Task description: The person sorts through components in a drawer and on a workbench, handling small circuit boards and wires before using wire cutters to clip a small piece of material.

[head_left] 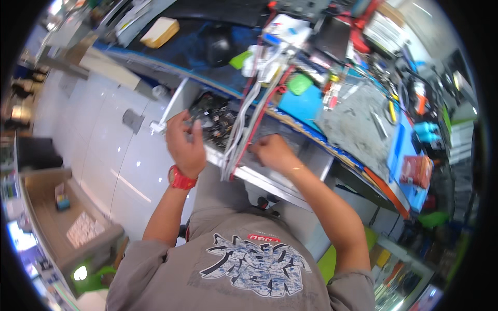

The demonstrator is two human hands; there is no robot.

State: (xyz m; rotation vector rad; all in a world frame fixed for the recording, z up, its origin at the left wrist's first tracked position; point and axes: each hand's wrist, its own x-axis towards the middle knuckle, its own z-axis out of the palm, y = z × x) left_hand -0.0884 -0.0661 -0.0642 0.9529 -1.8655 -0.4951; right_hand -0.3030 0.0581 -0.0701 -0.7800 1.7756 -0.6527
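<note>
The person's left hand (pixel 185 147), just left of the frame's centre, is raised over the left end of an open drawer (pixel 275 191), its thumb and fingers parted and nothing visible in its grasp. A red wristwatch (pixel 181 179) sits on that wrist. The right hand (pixel 275 154), right of centre, has its fingers curled inward over the drawer; blur hides the fingertips, so whether they pinch anything cannot be told.

Between the two hands runs a bundle of pale and red cables (pixel 240 127). Its long axis slants from the upper centre of the frame, at the worktop (pixel 181 57), down and slightly left across the drawer to its front edge. The bundle lies to the left of the right hand and to the right of the left hand. The right hand is nearer, its fingertips just beside the red strand; contact is unclear.

Dark small parts (pixel 213 118) fill the drawer's left portion, beyond the left hand's fingers and left of the cables. A bright blue pad (pixel 303 103) lies on the worktop, above and right of the right hand.
</note>
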